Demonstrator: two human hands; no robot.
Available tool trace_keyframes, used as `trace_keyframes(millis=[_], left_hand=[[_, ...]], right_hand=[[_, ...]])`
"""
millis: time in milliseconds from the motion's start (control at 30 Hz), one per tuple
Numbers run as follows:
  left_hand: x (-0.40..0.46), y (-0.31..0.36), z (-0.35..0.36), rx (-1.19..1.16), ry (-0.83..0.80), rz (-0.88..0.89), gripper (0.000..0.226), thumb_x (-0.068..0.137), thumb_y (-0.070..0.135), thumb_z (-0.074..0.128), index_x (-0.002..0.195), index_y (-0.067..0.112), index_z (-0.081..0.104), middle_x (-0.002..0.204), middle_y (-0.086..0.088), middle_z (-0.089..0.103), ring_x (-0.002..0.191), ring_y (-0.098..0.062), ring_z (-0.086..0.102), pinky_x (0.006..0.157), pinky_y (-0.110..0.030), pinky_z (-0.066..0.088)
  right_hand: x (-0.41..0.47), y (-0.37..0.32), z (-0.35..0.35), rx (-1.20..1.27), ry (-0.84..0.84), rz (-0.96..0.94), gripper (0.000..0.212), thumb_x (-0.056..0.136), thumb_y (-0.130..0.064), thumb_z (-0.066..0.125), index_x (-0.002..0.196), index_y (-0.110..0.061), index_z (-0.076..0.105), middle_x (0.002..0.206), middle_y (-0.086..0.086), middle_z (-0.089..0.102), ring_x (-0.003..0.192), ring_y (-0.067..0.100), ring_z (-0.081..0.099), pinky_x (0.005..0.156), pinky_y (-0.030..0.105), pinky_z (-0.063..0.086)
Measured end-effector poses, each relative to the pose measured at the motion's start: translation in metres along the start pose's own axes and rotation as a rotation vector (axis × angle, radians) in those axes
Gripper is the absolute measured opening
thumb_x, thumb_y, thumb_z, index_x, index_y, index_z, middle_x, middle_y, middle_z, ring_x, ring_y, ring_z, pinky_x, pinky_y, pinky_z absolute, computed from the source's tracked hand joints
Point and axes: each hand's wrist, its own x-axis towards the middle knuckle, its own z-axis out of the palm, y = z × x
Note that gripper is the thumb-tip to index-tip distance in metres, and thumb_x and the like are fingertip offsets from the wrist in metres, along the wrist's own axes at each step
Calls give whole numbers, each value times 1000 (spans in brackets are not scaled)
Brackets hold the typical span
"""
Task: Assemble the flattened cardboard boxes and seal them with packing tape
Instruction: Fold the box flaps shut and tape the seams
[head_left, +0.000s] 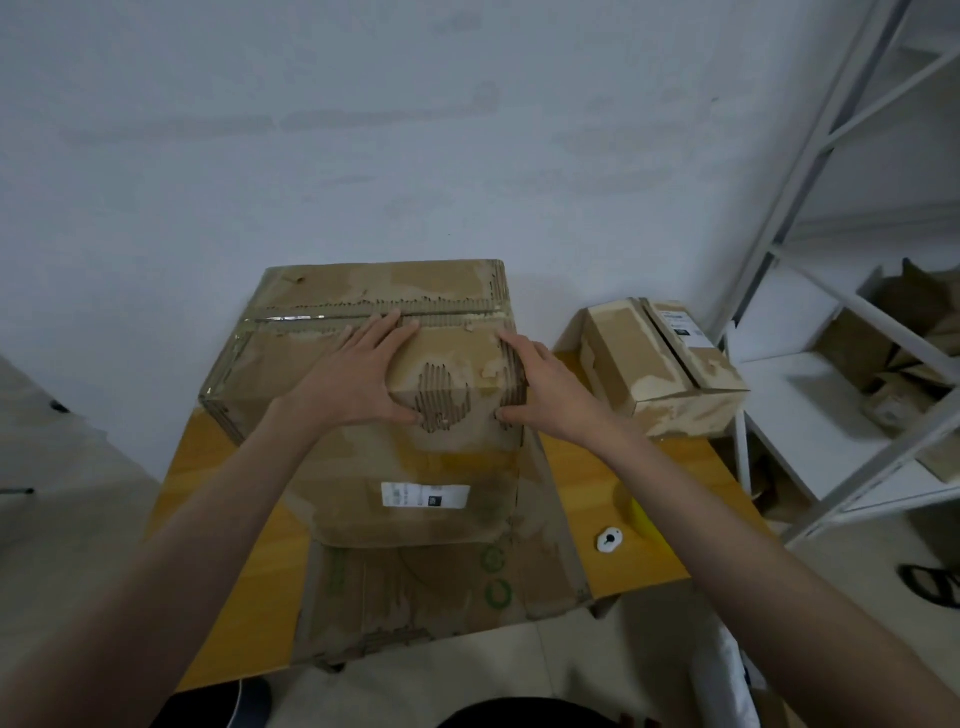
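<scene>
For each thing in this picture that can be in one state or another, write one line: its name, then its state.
Large box: assembled, top flaps closed, seam partly taped, surface torn.
Small box: closed, resting on the table to the right, apart from the large box.
Flattened cardboard: lying flat under the large box, overhanging the table's near edge.
Left hand: flat on the top, fingers straight.
Right hand: at the top's right edge, thumb on top.

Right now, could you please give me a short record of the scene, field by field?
big box: upright on the table, flaps closed
left hand: flat on the big box top
right hand: fingers curled over its right edge
small box: closed, right of it
flat cardboard: under the big box
white tool: on the table
</scene>
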Motion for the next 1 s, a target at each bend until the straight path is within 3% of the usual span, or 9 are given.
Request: trace_keyframes(millis=[167, 367, 600, 667, 800, 933, 1000], left_hand=[[19, 10, -6, 24, -30, -52, 124, 67, 74, 72, 159, 32, 1, 168, 5, -5, 154, -18, -2, 125, -43, 3], [-2, 9, 11, 21, 21, -36, 125, 66, 76, 71, 159, 32, -1, 168, 4, -8, 154, -18, -4, 125, -42, 1], [1, 29, -10, -4, -30, -21, 127, 60, 84, 67, 158, 35, 3, 167, 8, -3, 154, -21, 3, 122, -45, 7], [4, 44, -12, 1, -23, 23, 124, 61, 84, 67, 158, 36, 6, 167, 9, -1, 153, -20, 7, 122, -46, 11], [16, 82, -19, -10, -3, 122, 120, 64, 88, 60, 158, 36, 7, 167, 11, 5, 152, -19, 16, 122, -47, 20], [36, 130, -19, -4, 31, 210, 103, 75, 79, 58, 157, 36, 12, 166, 7, 14, 150, -18, 22, 118, -43, 24], [52, 157, -14, 8, 31, 254, 96, 81, 70, 63, 158, 33, 17, 165, 4, 18, 150, -20, 24, 119, -42, 23]], right_hand=[[14, -3, -7, -18, 23, 25, 110, 78, -19, 82, 158, -25, 7, 152, 9, 31, 130, 31, 46, 94, 31, 44], [-6, 4, 10, 6, 68, -21, 111, 78, -23, 82, 158, -29, 6, 158, 5, 23, 138, 28, 39, 104, 39, 43], [-6, 4, -13, 13, -48, -13, 122, 77, -20, 84, 156, -40, -6, 156, 7, 29, 137, 31, 39, 106, 47, 45], [-7, 3, -19, -15, -60, -17, 124, 76, -20, 85, 154, -43, -8, 155, 9, 31, 135, 32, 41, 102, 49, 47], [-11, 10, -31, -140, -84, 2, 120, 78, -20, 84, 154, -44, -6, 146, 14, 39, 113, 31, 56, 80, 40, 51], [-27, 37, -53, -209, -7, 124, 111, 81, -18, 81, 155, -40, 1, 152, 13, 35, 126, 34, 51, 89, 46, 53], [-39, 60, -66, -245, 23, 198, 105, 80, -20, 80, 155, -36, 8, 148, 12, 39, 123, 32, 52, 84, 43, 53]])
